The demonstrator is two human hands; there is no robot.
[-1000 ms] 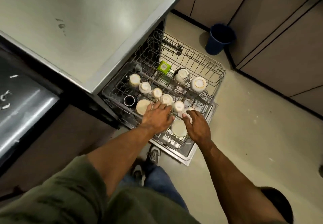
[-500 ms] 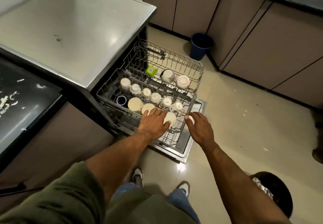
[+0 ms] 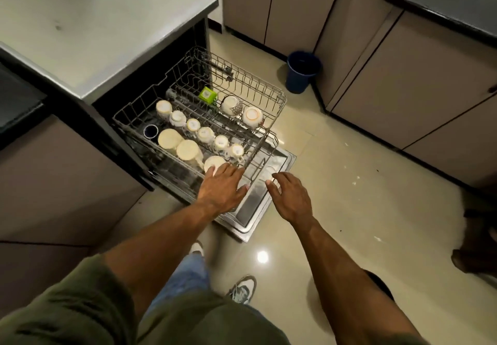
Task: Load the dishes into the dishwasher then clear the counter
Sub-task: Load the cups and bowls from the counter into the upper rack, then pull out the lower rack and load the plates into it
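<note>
The dishwasher's wire upper rack (image 3: 277,108) is pulled out over the open door (image 3: 250,213). It holds several upturned white cups (image 3: 205,134), cream bowls (image 3: 170,139), a dark blue cup (image 3: 150,131) and a green cup (image 3: 207,94). My left hand (image 3: 222,190) lies flat with straight fingers at the rack's near edge, fingertips touching the nearest cream bowl (image 3: 212,162). My right hand (image 3: 291,196) hovers beside the rack's front corner, fingers loosely spread, holding nothing.
A steel counter (image 3: 102,27) tops the dishwasher on the left. A blue bucket (image 3: 302,74) stands on the floor by beige cabinets (image 3: 403,75). A dark object (image 3: 476,250) sits at the right edge. My shoes (image 3: 242,289) are on the tiled floor.
Both hands have drawn back from the cups toward the rack's near edge. The right hand let go and now hovers off the rack. The view has lifted and pulled away.
</note>
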